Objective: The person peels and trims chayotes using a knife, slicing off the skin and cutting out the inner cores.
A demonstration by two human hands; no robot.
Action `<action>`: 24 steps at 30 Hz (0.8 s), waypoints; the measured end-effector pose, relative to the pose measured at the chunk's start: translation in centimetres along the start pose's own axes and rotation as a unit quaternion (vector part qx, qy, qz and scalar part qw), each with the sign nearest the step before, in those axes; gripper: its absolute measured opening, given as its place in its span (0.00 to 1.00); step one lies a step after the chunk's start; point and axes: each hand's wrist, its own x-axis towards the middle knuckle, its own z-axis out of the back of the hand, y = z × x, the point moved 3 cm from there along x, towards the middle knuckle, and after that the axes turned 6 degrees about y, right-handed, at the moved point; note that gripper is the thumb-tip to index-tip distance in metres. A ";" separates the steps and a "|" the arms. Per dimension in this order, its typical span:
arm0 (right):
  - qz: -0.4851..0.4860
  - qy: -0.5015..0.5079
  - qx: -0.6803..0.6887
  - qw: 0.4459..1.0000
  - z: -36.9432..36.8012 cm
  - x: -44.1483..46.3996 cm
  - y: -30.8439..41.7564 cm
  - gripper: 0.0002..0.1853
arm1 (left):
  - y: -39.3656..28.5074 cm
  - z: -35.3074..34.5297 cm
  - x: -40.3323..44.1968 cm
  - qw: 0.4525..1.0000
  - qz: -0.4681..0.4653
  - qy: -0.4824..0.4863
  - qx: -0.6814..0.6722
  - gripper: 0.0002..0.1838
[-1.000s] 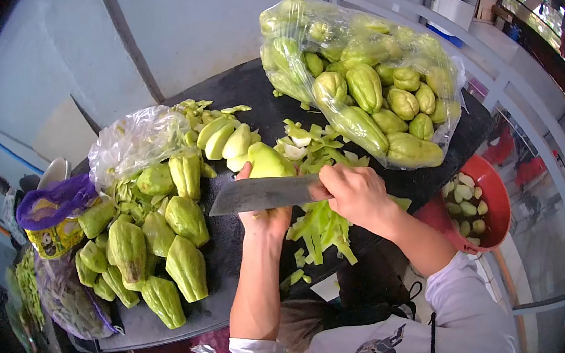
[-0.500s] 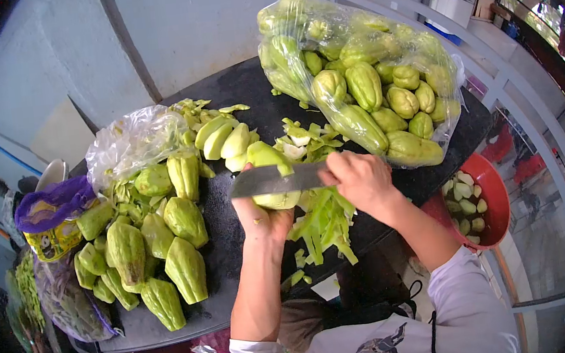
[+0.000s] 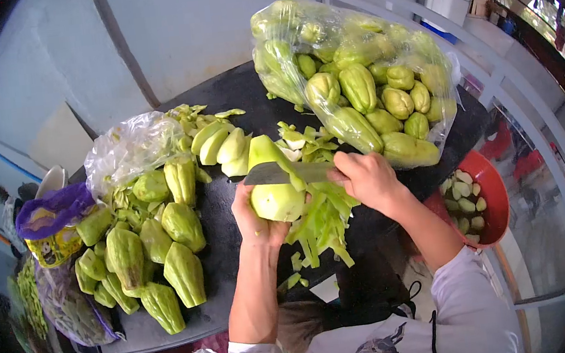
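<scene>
My left hand [image 3: 260,228] is wrapped round a partly peeled chayote [image 3: 277,203], its pale green flesh turned up towards me. The fingers of my right hand [image 3: 367,180] close on the handle of a knife [image 3: 289,173], the handle itself mostly hidden. The wide, dark blade lies across the chayote, and a strip of peel curls up over it. Under and beside my hands is a pile of green peelings [image 3: 322,224]. Several peeled chayotes [image 3: 230,147] lie just beyond my left hand.
Several unpeeled chayotes [image 3: 166,247] cover the left of the black table [image 3: 225,251]. A clear plastic bag [image 3: 348,80] full of chayotes stands at the back right. Pale pieces fill a red bucket [image 3: 495,199] below, near a grey metal railing [image 3: 529,95]. A purple-topped sack [image 3: 59,214] sits far left.
The knife blade has tilted and moved slightly right and up along the chayote, exposing more pale flesh. The chayote has turned in my left hand, and a peel strip now hangs over the blade.
</scene>
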 end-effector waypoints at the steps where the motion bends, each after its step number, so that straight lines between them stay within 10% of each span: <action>1: 0.004 -0.002 -0.004 1.000 0.3 -0.1 0.4 0.15 | 0.0 -0.2 -0.1 1.000 0.003 0.010 -0.004 0.28; 24: -0.170 0.110 0.051 0.978 -0.1 0.6 -1.7 0.06 | -0.3 -1.3 -0.6 0.993 0.025 0.112 0.011 0.35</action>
